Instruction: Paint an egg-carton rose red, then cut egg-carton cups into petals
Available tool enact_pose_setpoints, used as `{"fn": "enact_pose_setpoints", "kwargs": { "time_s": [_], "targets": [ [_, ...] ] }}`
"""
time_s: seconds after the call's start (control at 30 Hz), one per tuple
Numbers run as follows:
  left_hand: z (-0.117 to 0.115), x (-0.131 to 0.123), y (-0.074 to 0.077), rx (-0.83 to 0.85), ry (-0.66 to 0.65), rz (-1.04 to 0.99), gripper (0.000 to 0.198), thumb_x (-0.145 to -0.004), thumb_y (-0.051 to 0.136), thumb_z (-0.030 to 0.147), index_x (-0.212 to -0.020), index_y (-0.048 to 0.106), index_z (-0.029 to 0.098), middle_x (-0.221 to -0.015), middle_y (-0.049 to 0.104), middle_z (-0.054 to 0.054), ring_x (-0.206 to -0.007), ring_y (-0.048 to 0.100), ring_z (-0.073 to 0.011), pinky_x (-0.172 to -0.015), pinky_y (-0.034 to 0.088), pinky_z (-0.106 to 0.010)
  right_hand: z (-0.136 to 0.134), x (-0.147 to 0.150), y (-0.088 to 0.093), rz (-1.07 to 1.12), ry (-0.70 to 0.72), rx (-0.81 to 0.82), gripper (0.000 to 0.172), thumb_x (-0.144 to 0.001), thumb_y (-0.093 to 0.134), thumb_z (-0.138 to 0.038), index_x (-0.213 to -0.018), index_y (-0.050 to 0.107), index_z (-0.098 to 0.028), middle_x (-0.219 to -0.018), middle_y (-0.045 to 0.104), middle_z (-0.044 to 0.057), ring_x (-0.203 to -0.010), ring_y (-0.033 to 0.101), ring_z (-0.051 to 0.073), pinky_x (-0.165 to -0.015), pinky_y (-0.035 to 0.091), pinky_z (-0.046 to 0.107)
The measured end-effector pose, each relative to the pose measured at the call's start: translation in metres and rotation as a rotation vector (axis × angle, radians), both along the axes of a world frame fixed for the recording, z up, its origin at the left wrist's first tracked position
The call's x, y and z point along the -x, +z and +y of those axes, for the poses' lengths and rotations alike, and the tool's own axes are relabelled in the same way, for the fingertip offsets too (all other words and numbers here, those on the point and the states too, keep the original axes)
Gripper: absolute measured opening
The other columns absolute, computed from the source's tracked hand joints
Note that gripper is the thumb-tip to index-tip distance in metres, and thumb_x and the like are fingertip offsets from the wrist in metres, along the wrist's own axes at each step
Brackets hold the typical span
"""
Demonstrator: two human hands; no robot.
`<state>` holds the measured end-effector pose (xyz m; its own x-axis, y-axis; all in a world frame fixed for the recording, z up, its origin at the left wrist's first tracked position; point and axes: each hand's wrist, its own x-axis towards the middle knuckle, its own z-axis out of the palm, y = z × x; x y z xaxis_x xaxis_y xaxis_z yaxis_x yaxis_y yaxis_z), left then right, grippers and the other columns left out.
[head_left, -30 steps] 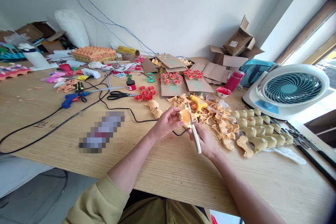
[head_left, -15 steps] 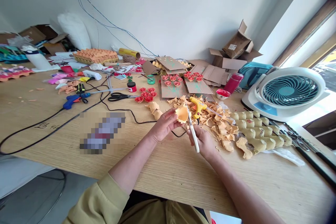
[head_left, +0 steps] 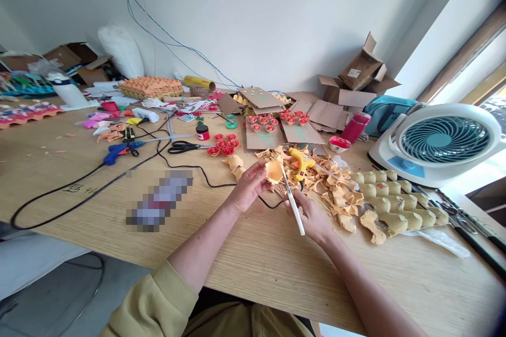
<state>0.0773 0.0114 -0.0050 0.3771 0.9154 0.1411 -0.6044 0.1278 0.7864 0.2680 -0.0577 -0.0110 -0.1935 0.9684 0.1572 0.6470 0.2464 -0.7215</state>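
My left hand point(head_left: 249, 187) pinches a small orange egg-carton cup point(head_left: 274, 171) above the wooden table point(head_left: 256, 258). My right hand point(head_left: 312, 215) grips white-handled scissors point(head_left: 292, 200), whose blades point up at the cup's right edge. Just behind the cup lies a pile of orange carton scraps point(head_left: 328, 187) with a yellow glue gun point(head_left: 301, 160) on it. A partly cut egg carton point(head_left: 395, 202) lies to the right of my right hand.
A white desk fan point(head_left: 438, 142) stands at the right. Red paper roses point(head_left: 223, 145), cardboard sheets point(head_left: 261, 137), black scissors point(head_left: 182, 146), a blue glue gun point(head_left: 114, 152) with black cables and a red paint jar point(head_left: 202, 132) lie further back. Boxes point(head_left: 356, 81) line the wall.
My left hand turned the cup and the scissors shifted slightly along its edge. The camera tilted down a little; everything sits lower in view.
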Motion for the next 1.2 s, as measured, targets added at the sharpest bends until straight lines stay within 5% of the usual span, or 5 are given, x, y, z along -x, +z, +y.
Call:
{"fn": "enact_pose_setpoints", "kwargs": {
  "time_s": [0.4,1.2],
  "targets": [
    [-0.002,0.005,0.004,-0.200,-0.061,0.307,0.044,-0.075,0.083,0.045,-0.103,0.064,0.017,-0.094,0.064,-0.003,-0.078,0.059,-0.0115,-0.067,0.051,-0.023,0.001,-0.008,-0.002,-0.091,0.002,-0.082,0.028,-0.094,0.047,-0.049,-0.087,0.054,-0.023,-0.077,0.065,0.002,-0.070,0.060,0.019,-0.063,0.044,0.028],
    [0.004,0.014,0.007,-0.035,-0.096,0.161,0.044,-0.068,0.086,0.041,-0.098,0.066,0.017,-0.086,0.064,0.001,-0.067,0.058,-0.0072,-0.060,0.046,-0.019,-0.001,-0.006,0.001,-0.062,-0.003,-0.096,0.042,-0.091,0.048,-0.059,-0.070,0.041,-0.024,-0.060,0.047,-0.003,-0.056,0.042,0.014,-0.054,0.033,0.026]
  ]
}}
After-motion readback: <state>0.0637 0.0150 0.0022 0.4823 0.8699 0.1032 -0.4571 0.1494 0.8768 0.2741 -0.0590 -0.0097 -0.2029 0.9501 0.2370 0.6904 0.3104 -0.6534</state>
